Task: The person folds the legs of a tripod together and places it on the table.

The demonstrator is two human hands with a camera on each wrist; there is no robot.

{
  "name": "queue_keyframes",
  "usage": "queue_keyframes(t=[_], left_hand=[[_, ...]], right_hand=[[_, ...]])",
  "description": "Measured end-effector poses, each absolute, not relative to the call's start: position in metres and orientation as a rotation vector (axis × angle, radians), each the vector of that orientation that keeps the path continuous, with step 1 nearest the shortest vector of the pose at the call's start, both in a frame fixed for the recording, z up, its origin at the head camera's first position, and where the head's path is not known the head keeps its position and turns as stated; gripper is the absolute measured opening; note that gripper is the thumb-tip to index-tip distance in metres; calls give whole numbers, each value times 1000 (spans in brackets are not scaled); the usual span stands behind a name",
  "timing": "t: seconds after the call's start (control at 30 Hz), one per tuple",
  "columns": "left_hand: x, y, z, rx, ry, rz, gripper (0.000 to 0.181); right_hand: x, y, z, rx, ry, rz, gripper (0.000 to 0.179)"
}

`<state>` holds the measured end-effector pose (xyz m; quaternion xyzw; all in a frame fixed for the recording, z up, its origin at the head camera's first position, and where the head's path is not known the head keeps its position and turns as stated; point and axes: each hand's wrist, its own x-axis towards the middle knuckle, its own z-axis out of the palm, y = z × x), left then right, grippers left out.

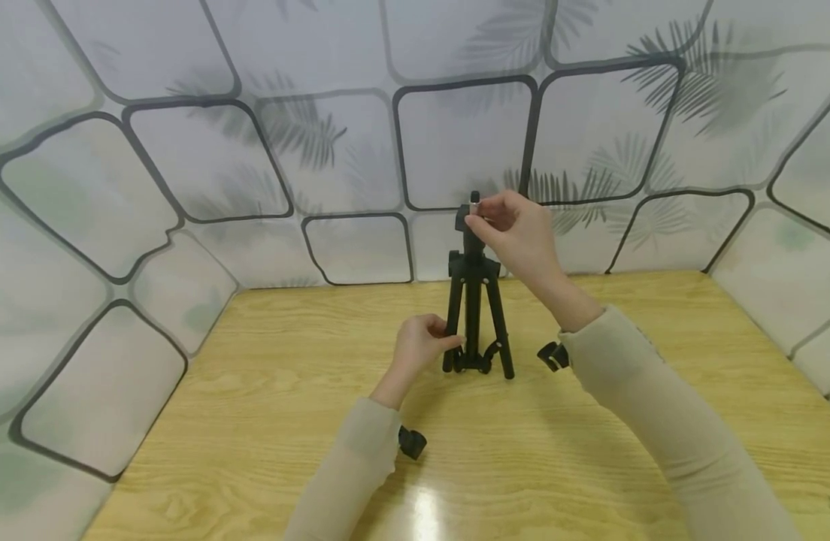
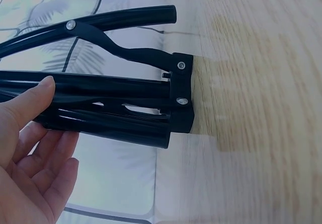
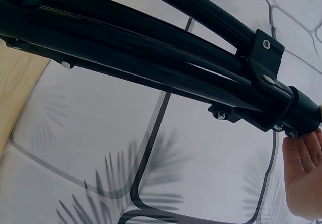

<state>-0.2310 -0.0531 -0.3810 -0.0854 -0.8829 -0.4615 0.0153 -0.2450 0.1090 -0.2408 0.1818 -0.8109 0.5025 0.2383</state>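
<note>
A small black tripod point(image 1: 473, 315) stands upright on the wooden table, its legs only slightly spread. My left hand point(image 1: 420, 344) holds one leg low down; in the left wrist view the thumb lies across the black tubes point(image 2: 110, 131) and the fingers are behind. At the top, my right hand point(image 1: 523, 237) pinches the tripod's head beside a small silver piece with a black tip point(image 1: 474, 198). The right wrist view shows the tripod's body point(image 3: 151, 58) running up to the right hand point(image 3: 304, 178), whose fingertips are partly hidden there.
The wood-grain table point(image 1: 286, 406) spreads around the tripod. Behind it and at both sides rises a pale cloth point(image 1: 347, 248) with dark outlined shapes and leaf prints. Small black pieces point(image 1: 412, 443) sit by both sleeve cuffs.
</note>
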Motion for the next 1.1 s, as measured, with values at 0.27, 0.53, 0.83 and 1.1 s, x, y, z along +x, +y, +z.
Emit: queue_keyframes(t=[0.27, 0.53, 0.83, 1.1], left_hand=[[-230, -51, -379, -285, -2746, -1419, 26], [-231, -48, -380, -311, -2747, -1395, 27], [-232, -46, -384, -330, -2745, -1373, 31], [-231, -47, -381, -378, -2735, -1297, 30]], right_hand=[[-246, 110, -242, 500, -2217, 1384, 25], [-245, 110, -243, 492, -2212, 1389, 25], [-245, 110, -245, 499, -2216, 1376, 25], [-247, 109, -244, 508, -2217, 1376, 27]])
